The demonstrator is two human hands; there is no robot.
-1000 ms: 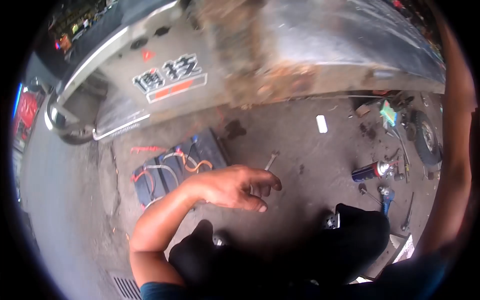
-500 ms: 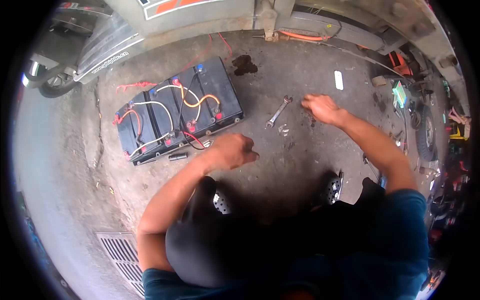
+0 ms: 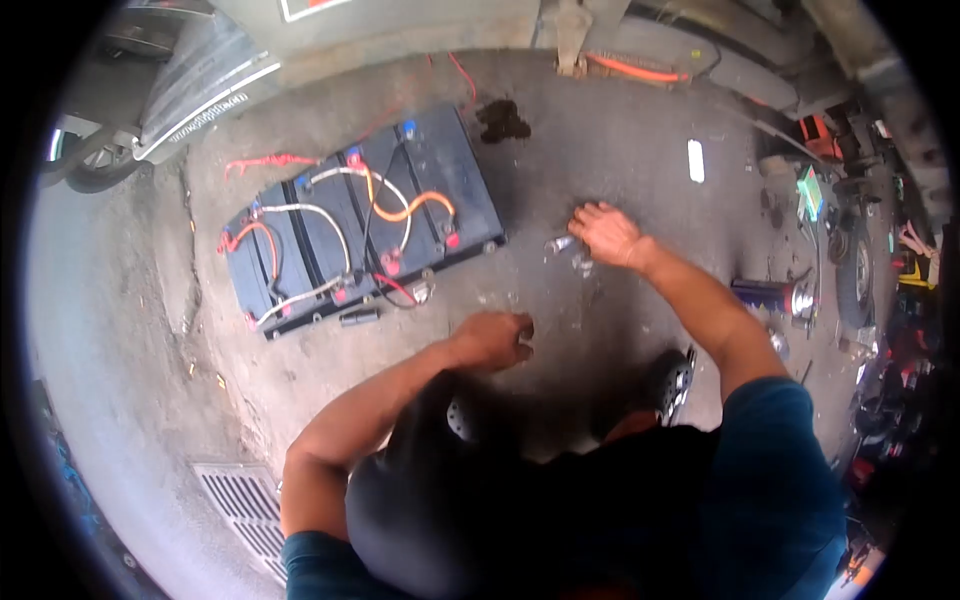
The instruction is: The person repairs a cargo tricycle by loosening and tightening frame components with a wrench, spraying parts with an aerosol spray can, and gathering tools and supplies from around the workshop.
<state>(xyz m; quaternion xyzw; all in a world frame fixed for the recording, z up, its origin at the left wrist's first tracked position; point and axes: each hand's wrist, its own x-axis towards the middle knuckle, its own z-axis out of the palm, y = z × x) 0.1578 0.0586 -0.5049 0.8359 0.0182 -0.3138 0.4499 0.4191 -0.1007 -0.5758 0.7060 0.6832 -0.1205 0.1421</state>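
My right hand (image 3: pixel 606 234) is down at the floor, its fingers curled over a wrench. One end of the wrench (image 3: pixel 560 243) shows beside the thumb side; the hand covers the rest. My left hand (image 3: pixel 492 340) hangs above the floor in front of the batteries, loosely bent, with a gap between thumb and fingers and nothing visible in it. Left of both hands sits a row of black batteries (image 3: pixel 450 170), joined by white, orange, red and black cables. A short dark cylinder (image 3: pixel 359 317) lies at their near edge.
A white oblong item (image 3: pixel 696 161) lies on the floor beyond my right hand. To the right are a spray can (image 3: pixel 765 295), a wheel (image 3: pixel 853 267) and assorted tools. A drain grate (image 3: pixel 240 510) is at lower left; a grey vehicle panel (image 3: pixel 400 35) stands behind the batteries.
My right hand has moved left and down onto the wrench, which lay uncovered before. My left hand has drawn nearer to me, away from the batteries. The camera view has shifted slightly.
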